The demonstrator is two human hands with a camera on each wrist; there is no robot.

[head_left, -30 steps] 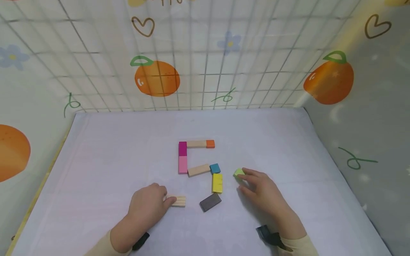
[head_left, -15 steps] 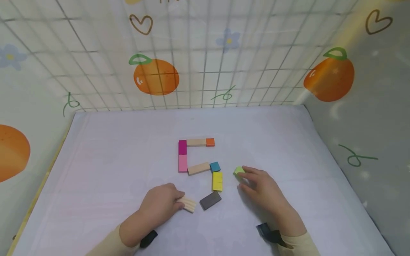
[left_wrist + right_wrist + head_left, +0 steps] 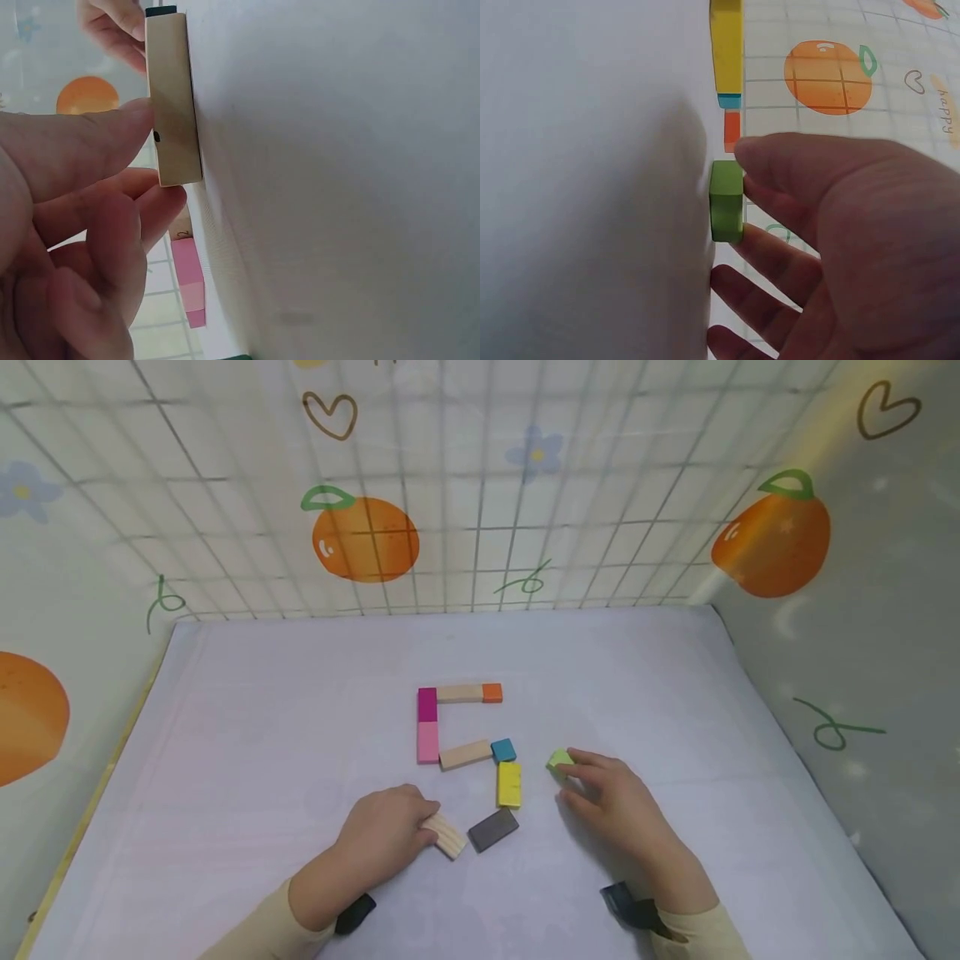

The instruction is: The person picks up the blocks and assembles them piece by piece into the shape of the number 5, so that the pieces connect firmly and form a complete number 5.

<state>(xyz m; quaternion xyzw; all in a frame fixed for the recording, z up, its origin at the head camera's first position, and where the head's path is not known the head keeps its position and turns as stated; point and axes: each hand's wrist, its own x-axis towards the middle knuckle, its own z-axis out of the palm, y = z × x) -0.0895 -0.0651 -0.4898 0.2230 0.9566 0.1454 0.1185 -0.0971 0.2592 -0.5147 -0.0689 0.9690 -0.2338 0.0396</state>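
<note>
Thumb and fingers of my left hand [image 3: 384, 832] pinch one end of a striped light wooden block [image 3: 449, 840], which lies slanted on the table. The left wrist view shows the thumb on its upper face and a finger at its near end. Just right of its free corner lies a dark grey block [image 3: 493, 830]. My right hand [image 3: 622, 797] rests beside a small light green block [image 3: 558, 762], fingertips touching it and the thumb apart. In the right wrist view the green block [image 3: 727, 202] stands before the loosely spread fingers.
A chain of blocks runs down the table's middle: orange [image 3: 492, 693], plain wood [image 3: 460, 694], magenta [image 3: 427, 704], pink [image 3: 428, 742], plain wood [image 3: 465, 755], blue [image 3: 504, 750] and yellow [image 3: 509, 785]. Behind the white tabletop [image 3: 300, 693] hangs a grid-lined backdrop [image 3: 465, 485].
My left hand has slid the striped wooden block rightward and turned it from level to slanting, its free end now close to the grey block. The right hand has stayed in place.
</note>
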